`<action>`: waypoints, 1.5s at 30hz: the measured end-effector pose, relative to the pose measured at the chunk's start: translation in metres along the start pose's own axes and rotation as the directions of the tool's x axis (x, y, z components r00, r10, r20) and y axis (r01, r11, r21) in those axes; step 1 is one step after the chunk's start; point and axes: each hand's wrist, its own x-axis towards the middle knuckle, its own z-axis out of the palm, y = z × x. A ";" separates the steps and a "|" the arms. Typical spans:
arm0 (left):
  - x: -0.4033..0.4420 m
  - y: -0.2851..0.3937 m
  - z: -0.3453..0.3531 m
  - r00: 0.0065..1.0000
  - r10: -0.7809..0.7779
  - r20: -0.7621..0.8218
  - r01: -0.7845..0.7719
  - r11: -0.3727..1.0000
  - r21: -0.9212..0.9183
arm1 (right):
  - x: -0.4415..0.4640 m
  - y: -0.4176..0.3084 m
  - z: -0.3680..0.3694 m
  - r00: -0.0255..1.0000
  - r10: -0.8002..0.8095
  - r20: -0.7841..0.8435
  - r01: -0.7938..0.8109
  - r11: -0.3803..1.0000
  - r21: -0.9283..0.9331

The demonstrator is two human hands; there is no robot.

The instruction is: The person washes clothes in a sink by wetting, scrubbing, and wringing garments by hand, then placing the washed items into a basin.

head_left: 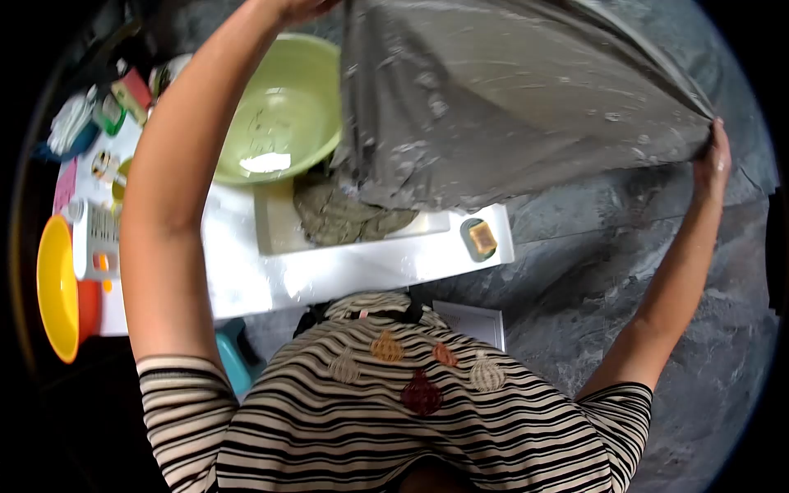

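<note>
A large wet grey-brown cloth (509, 115), flecked with soap suds, is stretched up in the air between my two hands. My right hand (713, 161) pinches its right corner, with the fingers closed. At the top edge of the view, my left hand (306, 8) is mostly cut off; the cloth's other upper end rises beside it, and the fingers are out of sight. Below, a bunched part of dark wet cloth (349, 215) lies in the white sink (271, 234); whether it joins the raised cloth, I cannot tell. A light green basin (283, 131) with liquid stands behind my left forearm.
A yellow-brown soap bar (482, 238) sits in a recess at the right end of the white counter (329, 279). At left are a white bottle (97, 242), a yellow-orange bowl (57, 287) and several small containers. Grey marbled tiles are at right.
</note>
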 end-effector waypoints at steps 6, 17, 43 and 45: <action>-0.010 -0.033 -0.003 0.960 -0.238 -0.148 0.191 0.942 -0.277 | -0.055 -0.002 0.034 0.999 0.034 0.015 -0.031 0.990 -0.138; -0.009 -0.074 0.000 0.855 -0.455 -0.248 0.393 0.882 -0.262 | -0.087 -0.012 0.048 0.983 0.122 0.135 -0.085 0.964 -0.254; -0.004 -0.131 0.004 0.886 -0.450 0.109 0.351 0.807 0.475 | -0.085 0.025 0.047 0.915 0.395 0.085 -0.345 0.874 -0.343; 0.000 -0.130 0.009 0.729 -0.629 0.268 0.421 0.722 0.549 | -0.076 0.035 0.040 0.905 0.410 0.114 -0.356 0.876 -0.326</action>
